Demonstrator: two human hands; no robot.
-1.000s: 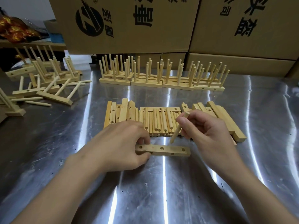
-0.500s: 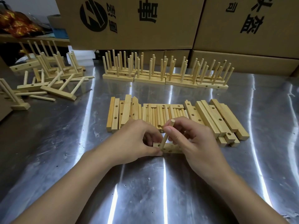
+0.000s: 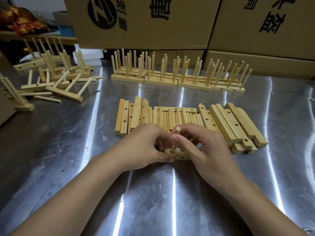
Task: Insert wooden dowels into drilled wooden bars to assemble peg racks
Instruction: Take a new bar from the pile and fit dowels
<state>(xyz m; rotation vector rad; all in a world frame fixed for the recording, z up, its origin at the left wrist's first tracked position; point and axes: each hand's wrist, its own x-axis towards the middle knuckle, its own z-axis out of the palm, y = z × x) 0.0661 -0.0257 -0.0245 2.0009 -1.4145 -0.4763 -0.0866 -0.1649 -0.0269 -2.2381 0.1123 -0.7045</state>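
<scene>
"Wood jams easily. Risk?"
"If the dowel (image 3: 173, 147) tilts (it looks near upright), it could bind in the bar (image 3: 181, 155) or skid it over the steel worktop (image 3: 153, 201)."
"Hands?"
"Right hand (image 3: 206, 147) pinches the dowel, foot at a hole; left hand (image 3: 143, 147) grips the bar's left end, mid-worktop, toward the near edge."

Your shiny metal counter (image 3: 68, 167) carries a bed of loose dowels (image 3: 173, 118) at its middle, with a left stack of drilled bars (image 3: 129, 116) and a right stack (image 3: 235, 125) flanking them. Nearest you lies a single bar (image 3: 179, 153) with one dowel (image 3: 177, 130) upright in it. Behind stands a row of finished racks (image 3: 177, 80), and at far left there is a tumbled heap of racks (image 3: 64, 79) and stray dowels (image 3: 47, 99).
</scene>
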